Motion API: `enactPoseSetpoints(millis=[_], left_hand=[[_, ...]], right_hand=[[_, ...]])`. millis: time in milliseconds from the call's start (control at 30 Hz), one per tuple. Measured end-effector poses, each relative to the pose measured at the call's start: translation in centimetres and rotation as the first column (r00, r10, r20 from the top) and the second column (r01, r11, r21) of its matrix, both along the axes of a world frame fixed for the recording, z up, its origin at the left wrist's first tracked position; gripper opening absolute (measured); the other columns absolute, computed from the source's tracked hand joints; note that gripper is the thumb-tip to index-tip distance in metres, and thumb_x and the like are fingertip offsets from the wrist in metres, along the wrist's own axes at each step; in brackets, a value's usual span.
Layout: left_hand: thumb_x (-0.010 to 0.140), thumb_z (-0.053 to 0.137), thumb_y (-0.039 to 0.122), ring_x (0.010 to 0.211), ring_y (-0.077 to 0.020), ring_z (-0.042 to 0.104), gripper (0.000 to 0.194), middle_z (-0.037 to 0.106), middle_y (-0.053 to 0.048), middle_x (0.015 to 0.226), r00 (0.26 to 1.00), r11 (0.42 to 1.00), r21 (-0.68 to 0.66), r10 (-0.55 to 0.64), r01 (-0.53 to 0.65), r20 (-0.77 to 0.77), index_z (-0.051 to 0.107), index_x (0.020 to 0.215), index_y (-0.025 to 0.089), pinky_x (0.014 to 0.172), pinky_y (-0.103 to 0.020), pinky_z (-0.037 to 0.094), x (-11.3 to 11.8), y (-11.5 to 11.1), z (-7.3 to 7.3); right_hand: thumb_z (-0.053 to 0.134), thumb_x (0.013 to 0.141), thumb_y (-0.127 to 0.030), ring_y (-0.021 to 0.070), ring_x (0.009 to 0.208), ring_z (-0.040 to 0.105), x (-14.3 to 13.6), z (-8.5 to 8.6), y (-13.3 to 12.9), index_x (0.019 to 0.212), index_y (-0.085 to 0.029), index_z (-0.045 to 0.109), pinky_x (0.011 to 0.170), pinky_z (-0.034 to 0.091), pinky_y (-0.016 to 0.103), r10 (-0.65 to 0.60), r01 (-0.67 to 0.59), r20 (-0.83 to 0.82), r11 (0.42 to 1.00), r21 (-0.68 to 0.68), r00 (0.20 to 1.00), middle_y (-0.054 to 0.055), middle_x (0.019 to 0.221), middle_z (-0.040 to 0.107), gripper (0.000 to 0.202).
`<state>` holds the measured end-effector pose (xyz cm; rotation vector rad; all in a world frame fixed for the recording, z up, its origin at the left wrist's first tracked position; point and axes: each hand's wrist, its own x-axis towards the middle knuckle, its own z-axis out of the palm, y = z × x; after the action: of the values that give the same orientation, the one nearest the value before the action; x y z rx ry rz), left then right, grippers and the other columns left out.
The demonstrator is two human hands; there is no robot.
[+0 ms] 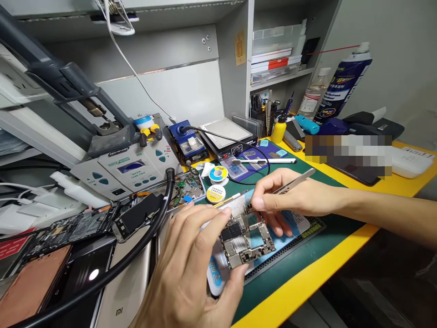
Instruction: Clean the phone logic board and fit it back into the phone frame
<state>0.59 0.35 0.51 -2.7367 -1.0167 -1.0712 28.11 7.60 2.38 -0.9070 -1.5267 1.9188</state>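
Observation:
A phone circuit board (pixel 246 239) with dark chips and silver shields is held at its left and lower edges between the thumb and fingers of my left hand (pixel 193 259). My right hand (pixel 290 193) is at the board's upper right corner, thumb and index finger pinched, with metal tweezers (pixel 295 180) lying across it, their end pointing up and right. Whether its fingertips also grip the board is unclear. Beneath the board lies a blue and white pad (pixel 298 222) on a dark tray. My left palm hides part of the pad.
The green mat (pixel 341 212) has a yellow edge. Behind the board stand solder spools (pixel 217 175), a brush (pixel 266 161) and a heating plate (pixel 227 133). A black hose (pixel 136 255) arcs at left over phones, beside a rework station (pixel 126 168). A spray can (pixel 343 86) stands at right.

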Motion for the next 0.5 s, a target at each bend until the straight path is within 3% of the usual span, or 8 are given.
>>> enactPoseSetpoints(millis=[133,233,367,500], left_hand=[[0.097,0.075,0.011,0.145,-0.0247,0.056,0.062,0.063,-0.015,0.144,0.998,0.999,0.004,0.043,-0.043,-0.035,0.053,0.155,0.008,0.135,-0.042,0.04,-0.4,0.4,-0.2],[0.1,0.074,0.014,0.144,-0.0255,0.055,0.059,0.064,-0.016,0.144,0.996,0.997,-0.004,0.072,-0.073,-0.046,0.053,0.154,0.008,0.132,-0.043,0.042,-0.6,0.6,-0.3],[0.102,0.073,0.017,0.14,-0.0233,0.056,0.053,0.065,-0.014,0.141,0.996,0.996,-0.022,0.086,-0.087,-0.031,0.054,0.151,0.008,0.131,-0.04,0.041,-0.5,0.6,-0.2],[0.101,0.075,0.019,0.14,-0.0215,0.055,0.056,0.065,-0.012,0.142,0.996,0.994,-0.065,0.081,-0.083,-0.037,0.053,0.152,0.01,0.133,-0.037,0.039,-0.4,0.5,-0.1]], right_hand=[[0.099,0.086,-0.057,0.0153,0.053,0.074,0.3,-0.3,-0.1,0.095,-0.016,0.078,0.041,0.059,0.022,-0.218,0.222,-0.05,0.969,0.109,0.975,0.003,0.082,0.083,0.047],[0.096,0.092,-0.05,0.0145,0.053,0.074,1.0,-0.5,-0.2,0.103,-0.019,0.078,0.045,0.059,0.02,-0.328,0.34,-0.094,0.921,0.191,0.94,0.003,0.081,0.084,0.037],[0.095,0.096,-0.04,0.0141,0.054,0.074,2.0,-0.7,-1.4,0.098,-0.023,0.077,0.052,0.061,0.02,-0.287,0.302,-0.1,0.93,0.208,0.953,0.004,0.078,0.085,0.024],[0.093,0.096,-0.045,0.014,0.054,0.071,2.5,-0.9,-2.6,0.089,-0.027,0.08,0.051,0.059,0.019,-0.212,0.2,0.025,0.95,0.239,0.977,0.005,0.072,0.082,0.023]])
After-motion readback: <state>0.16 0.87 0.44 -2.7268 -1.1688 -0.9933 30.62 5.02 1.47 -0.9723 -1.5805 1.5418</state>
